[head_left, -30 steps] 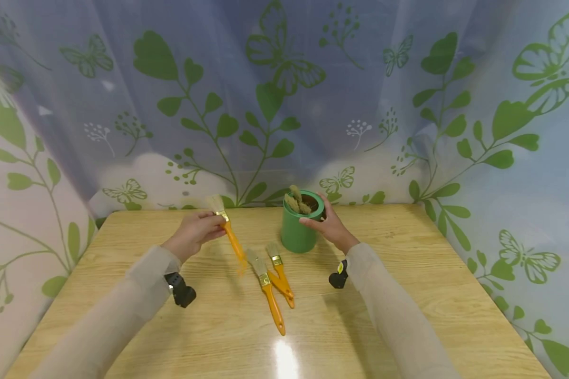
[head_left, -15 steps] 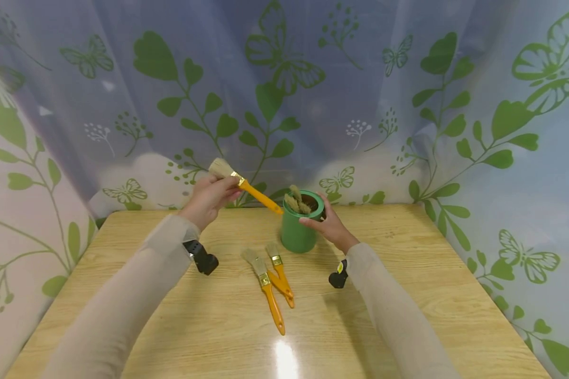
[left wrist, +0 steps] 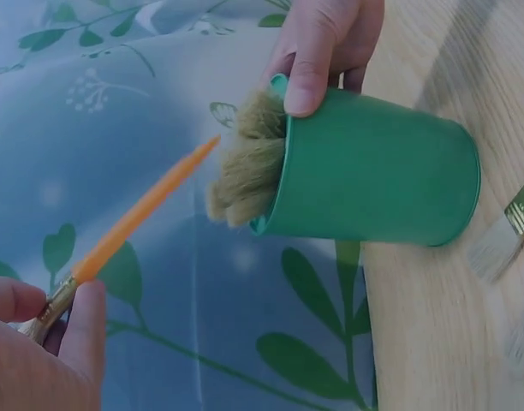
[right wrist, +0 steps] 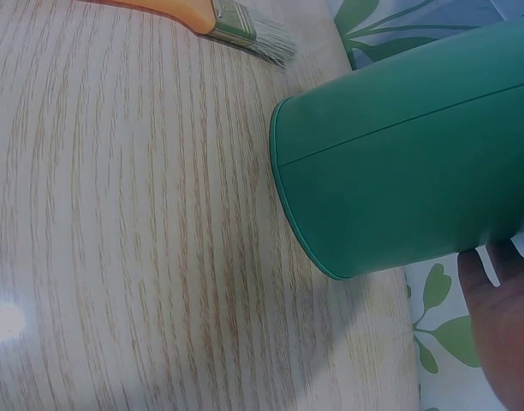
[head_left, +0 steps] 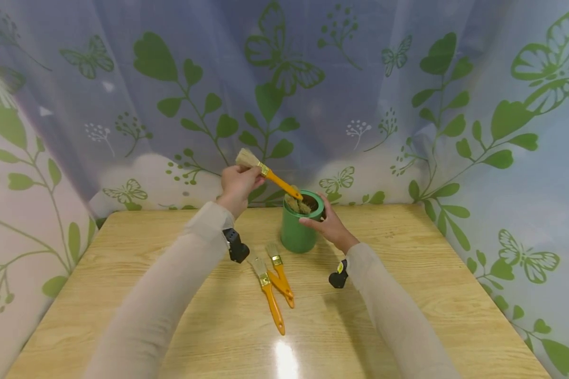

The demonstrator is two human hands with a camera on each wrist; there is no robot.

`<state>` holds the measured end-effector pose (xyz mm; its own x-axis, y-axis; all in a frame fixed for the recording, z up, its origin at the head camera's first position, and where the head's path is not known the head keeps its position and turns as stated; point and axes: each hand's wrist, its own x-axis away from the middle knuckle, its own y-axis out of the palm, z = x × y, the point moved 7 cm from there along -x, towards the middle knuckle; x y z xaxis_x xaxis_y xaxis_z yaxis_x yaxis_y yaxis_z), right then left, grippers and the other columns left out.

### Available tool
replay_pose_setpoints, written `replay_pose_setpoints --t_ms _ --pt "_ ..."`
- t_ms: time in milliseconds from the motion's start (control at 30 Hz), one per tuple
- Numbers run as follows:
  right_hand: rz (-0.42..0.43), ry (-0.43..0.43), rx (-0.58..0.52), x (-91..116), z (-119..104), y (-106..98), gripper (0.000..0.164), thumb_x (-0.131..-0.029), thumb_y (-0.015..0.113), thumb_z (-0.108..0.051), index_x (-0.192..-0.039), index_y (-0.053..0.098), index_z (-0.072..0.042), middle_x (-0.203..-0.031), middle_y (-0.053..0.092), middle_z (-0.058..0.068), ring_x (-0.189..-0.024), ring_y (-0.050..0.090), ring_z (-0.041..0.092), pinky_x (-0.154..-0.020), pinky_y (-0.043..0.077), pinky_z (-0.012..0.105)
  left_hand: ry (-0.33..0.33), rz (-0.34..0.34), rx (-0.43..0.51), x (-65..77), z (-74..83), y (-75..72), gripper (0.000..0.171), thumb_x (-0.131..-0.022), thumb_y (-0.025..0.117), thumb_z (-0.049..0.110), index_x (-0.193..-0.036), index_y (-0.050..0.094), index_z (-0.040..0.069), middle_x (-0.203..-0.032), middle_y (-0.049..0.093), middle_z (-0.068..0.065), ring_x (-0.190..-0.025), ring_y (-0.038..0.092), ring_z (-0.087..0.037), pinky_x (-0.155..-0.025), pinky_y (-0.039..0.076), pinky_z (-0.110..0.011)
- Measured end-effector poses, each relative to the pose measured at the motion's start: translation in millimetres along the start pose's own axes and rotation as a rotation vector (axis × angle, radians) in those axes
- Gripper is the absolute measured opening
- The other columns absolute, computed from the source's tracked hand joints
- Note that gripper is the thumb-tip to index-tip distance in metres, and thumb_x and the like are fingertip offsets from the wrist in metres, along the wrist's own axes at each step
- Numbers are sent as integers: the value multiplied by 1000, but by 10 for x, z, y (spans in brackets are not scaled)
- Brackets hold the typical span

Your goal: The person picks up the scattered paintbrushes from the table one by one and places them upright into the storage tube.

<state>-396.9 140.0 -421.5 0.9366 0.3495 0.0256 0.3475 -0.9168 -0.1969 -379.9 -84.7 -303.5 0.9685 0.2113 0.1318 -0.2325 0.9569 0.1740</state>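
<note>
My left hand (head_left: 238, 188) pinches a paintbrush (head_left: 281, 183) near its metal ferrule. Its pale bristles point up and left, and the orange handle slopes down toward the can's mouth. In the left wrist view the handle tip appears just apart from the tufts (left wrist: 249, 163). These beige bristly tufts stick out of a green can (head_left: 297, 234), which stands upright on the table; what lies below them is hidden. My right hand (head_left: 333, 226) grips the can at its upper right, thumb on the near side of the rim.
Several paintbrushes with orange handles lie overlapping on the wooden table (head_left: 384, 295) in front of the can, among them a longer one (head_left: 266, 284) and a smaller one (head_left: 277, 261). A leaf-patterned curtain (head_left: 194, 131) hangs behind the table and along its sides.
My left hand has risen and moved right with the paintbrush. The brush has turned, so its handle now reaches over the can's mouth. The right hand and can have stayed still.
</note>
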Motion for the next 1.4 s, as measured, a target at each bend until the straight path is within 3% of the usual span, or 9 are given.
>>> replay_pose_setpoints --t_ms 200,433,567,767,967,1133,1400 --pt "13 -19 -13 -67 79 -28 95 -88 71 -25 -154 2 -30 -155 23 12 -141 25 31 -115 24 54 89 23 -135 27 -26 136 25 -92 60 7 -114 64 -5 -107 68 -18 -82 66 -17 -83 56 -28" --pt "47 -46 42 -132 178 -46 93 -89 70 -31 -153 4 -34 -153 27 9 -139 31 28 -114 29 51 177 40 -253 62 -61 272 21 -90 62 7 -108 66 -4 -104 69 -19 -93 67 -30 -79 56 -34" --pt "44 -46 39 -138 190 -43 93 -89 70 -31 -153 3 -33 -154 26 10 -140 29 29 -115 27 52 190 72 -347 72 -91 315 19 -90 64 11 -104 68 -1 -102 70 -16 -92 65 -29 -75 55 -34" --pt "34 -56 32 -137 193 -34 92 -90 69 -29 -153 3 -33 -154 25 10 -141 27 30 -115 23 53 191 83 -414 88 -167 384 19 -91 65 14 -105 69 3 -103 69 -13 -94 64 -26 -80 55 -35" --pt "45 -60 54 -120 192 -35 91 -90 69 -31 -153 4 -34 -153 27 9 -139 30 29 -114 27 54 194 50 -429 115 -270 456 20 -91 66 15 -107 71 5 -105 70 -11 -97 63 -26 -81 55 -36" --pt "42 -46 54 -112 202 -23 92 -90 68 -33 -153 2 -34 -155 21 8 -140 28 29 -113 28 54 162 -21 -367 106 -378 499 28 -92 66 16 -118 68 8 -113 68 -10 -104 63 -23 -85 55 -34" --pt "16 -16 15 -42 63 -18 94 -89 70 -26 -154 2 -29 -157 18 11 -142 23 32 -115 23 54 174 -55 -272 26 -435 360 31 -91 66 11 -121 64 3 -115 67 -15 -106 64 -25 -89 55 -36"
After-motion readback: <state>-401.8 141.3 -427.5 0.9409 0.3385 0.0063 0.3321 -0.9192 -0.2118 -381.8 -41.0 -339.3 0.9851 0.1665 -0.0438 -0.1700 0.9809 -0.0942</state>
